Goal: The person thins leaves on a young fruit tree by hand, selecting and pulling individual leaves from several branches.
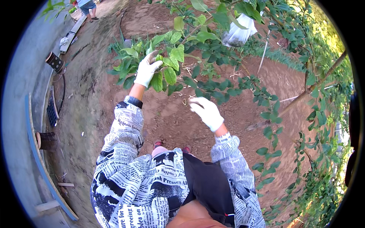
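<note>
White gloves cover both hands. My left hand (pixel 146 68) is up among the light green leaves (pixel 170 74) at the tip of a tree branch, with its thumb and fingers around a leafy shoot. Lower and to the right, my right hand (pixel 207 113) is slightly blurred over the brown soil (pixel 176 125), fingers bent, touching no leaf that I can make out. Darker leaves (pixel 219 92) hang just above it. A white plastic bag (pixel 241 30) with something dark in its bottom hangs among the branches at the upper right.
A bare branch (pixel 310 88) and leafy twigs fill the right side. Along the grey wall (pixel 20 77) at the left lie a patterned pot (pixel 54 62), a black seedling tray (pixel 52 111), a brown ribbed pot (pixel 46 141) and a blue-edged board (pixel 40 159). Another person (pixel 87 8) stands at the top left.
</note>
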`<action>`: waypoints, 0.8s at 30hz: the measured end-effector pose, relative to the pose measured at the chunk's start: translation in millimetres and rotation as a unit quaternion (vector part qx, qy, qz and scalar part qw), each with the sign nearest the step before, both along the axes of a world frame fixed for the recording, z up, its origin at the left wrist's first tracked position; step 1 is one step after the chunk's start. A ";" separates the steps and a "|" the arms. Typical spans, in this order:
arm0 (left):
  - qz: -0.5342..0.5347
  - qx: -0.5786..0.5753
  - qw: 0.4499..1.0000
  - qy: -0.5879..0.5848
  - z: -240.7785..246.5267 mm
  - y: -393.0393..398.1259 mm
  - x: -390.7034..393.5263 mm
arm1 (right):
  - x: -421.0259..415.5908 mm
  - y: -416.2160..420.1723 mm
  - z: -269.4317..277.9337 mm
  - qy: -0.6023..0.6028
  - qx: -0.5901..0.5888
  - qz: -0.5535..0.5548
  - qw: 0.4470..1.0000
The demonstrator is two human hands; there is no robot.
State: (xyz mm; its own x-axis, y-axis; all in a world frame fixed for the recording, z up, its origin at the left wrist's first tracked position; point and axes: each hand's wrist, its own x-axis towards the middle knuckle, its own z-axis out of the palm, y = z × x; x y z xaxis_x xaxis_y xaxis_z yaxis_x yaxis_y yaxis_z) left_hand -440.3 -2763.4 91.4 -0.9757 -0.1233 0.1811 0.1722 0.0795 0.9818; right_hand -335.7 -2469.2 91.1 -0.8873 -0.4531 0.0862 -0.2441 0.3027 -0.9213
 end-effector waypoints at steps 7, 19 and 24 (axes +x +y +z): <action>-0.033 0.091 0.995 0.008 -14.8 50.6 23.1 | -73.0 -85.4 43.9 0.104 0.006 -0.053 0.993; -0.062 -0.085 0.993 0.060 -19.3 60.2 20.6 | -88.4 -86.2 17.3 0.096 0.147 -0.160 0.971; -0.072 -0.121 0.987 0.080 -29.2 59.7 12.8 | -63.5 -74.1 60.8 -0.200 -0.274 -0.112 0.934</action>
